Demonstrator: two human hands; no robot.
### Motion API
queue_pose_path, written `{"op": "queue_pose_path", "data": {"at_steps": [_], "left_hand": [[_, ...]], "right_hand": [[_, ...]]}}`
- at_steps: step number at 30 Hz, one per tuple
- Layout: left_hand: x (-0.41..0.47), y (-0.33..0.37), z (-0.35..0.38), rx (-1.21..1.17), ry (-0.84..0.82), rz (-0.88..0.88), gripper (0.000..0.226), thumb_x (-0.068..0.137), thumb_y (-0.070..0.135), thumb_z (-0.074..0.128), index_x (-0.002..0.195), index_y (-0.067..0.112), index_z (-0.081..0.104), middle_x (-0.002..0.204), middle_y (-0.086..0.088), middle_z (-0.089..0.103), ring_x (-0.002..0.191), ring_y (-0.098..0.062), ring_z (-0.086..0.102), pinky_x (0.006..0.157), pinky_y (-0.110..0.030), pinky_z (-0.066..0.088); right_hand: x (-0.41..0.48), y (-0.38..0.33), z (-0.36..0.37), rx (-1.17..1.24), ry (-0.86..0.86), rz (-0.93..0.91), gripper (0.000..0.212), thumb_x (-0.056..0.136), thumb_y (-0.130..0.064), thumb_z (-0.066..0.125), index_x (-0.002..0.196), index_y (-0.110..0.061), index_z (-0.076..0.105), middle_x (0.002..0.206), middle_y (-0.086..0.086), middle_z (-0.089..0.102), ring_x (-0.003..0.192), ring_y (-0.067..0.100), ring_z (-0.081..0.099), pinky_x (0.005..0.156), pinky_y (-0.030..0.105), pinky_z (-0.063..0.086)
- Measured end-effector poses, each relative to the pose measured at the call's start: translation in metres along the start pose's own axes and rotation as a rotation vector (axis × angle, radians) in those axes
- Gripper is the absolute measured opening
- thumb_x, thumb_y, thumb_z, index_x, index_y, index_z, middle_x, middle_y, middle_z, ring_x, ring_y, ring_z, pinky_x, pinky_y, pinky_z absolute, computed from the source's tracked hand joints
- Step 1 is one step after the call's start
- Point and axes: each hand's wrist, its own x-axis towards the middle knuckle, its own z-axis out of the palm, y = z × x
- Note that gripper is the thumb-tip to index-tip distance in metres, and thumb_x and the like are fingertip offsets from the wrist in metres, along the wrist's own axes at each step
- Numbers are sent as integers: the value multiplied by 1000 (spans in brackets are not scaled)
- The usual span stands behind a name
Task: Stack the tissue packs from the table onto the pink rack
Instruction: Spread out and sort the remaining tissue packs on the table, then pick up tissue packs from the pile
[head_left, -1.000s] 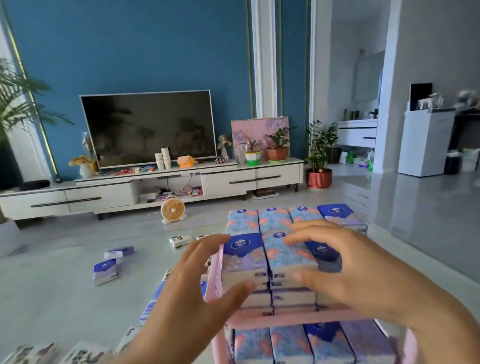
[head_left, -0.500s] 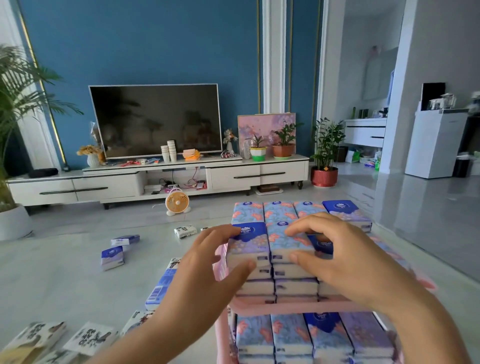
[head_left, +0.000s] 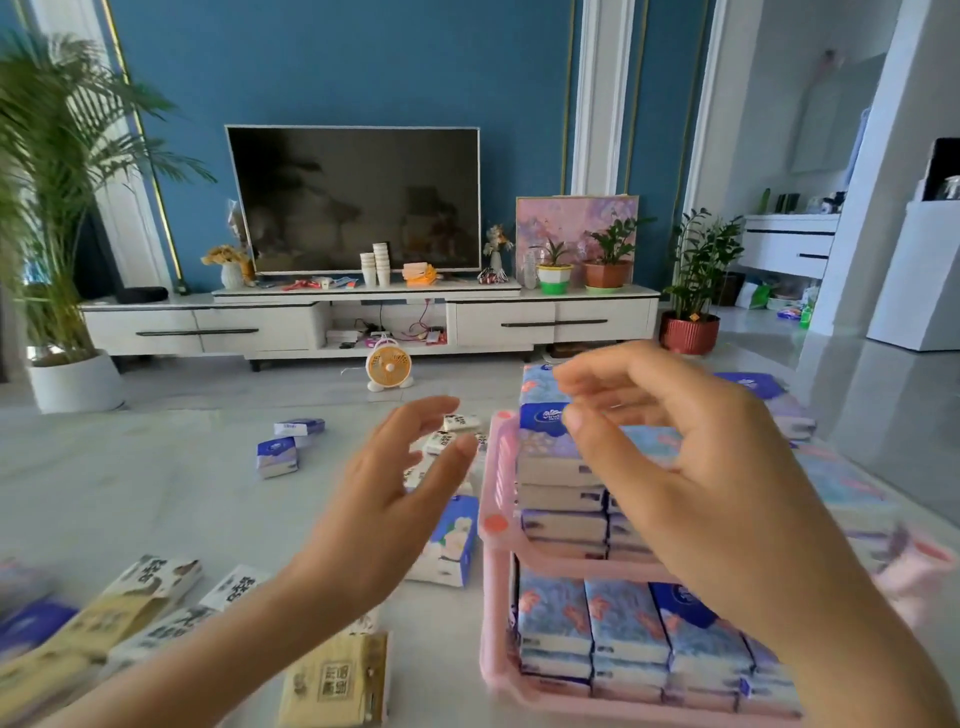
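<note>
Head: packs (head_left: 557, 470) apparently beyond right hand (head_left: 696, 467)

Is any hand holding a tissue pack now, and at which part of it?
Nothing is held. The left hand is open beside the pink rack; the right hand is open in front of the stacked tissue packs, fingers loosely bent, gripping none.

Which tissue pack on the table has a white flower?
The blue pack just left of the pink rack, by the left hand; other loose packs are tan, purple or black-and-white.
</note>
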Motion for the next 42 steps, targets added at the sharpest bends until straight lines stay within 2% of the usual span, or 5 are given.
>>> {"op": "queue_pose_path", "data": {"at_steps": [12, 22, 26, 34, 42], "left_hand": [[-72, -132, -105, 655, -127, -271, 30, 87, 2, 51, 110, 18, 63, 125, 2, 53, 124, -16, 45, 99, -16, 27], [-134, -148, -168, 844, -82, -164, 73, 87, 68, 11, 125, 24, 56, 138, 8, 46, 136, -11, 30, 111, -39, 30], [-151, -152, -173, 909, -275, -183, 85, 75, 70, -20, 144, 28, 7, 151, 15, -2, 139, 0, -16, 117, -27, -3], [-123, -147, -234, 828, 25, -144, 41, 94, 24, 32, 131, 25, 48, 144, 11, 35, 138, -8, 24, 115, -33, 24], [-43, -196, -274, 1247, -914, -563, 80, 86, 11, 57, 148, 27, 9, 157, -1, 1, 140, -22, -20, 108, -49, -17]], "right_hand": [[-35, 51, 197, -45, -605, 277, 32, 90, -7, 46, 118, -18, 58, 123, 0, 56, 114, 15, 50, 96, 27, 39], [-57, 50, 241, -146, -467, 230, 24, 93, -31, 47, 101, -17, 64, 105, -2, 58, 103, 14, 52, 90, 25, 37], [-68, 29, 267, -293, -477, 77, 32, 80, -36, 44, 87, -16, 68, 93, 3, 65, 87, 25, 66, 74, 35, 51], [-28, -32, 320, -117, -610, -15, 29, 97, -25, 39, 125, -23, 49, 123, -7, 46, 116, 9, 40, 97, 21, 30], [37, -32, 371, -21, -757, 232, 33, 93, -10, 42, 124, -16, 51, 125, 6, 51, 111, 18, 50, 90, 29, 44]]}}
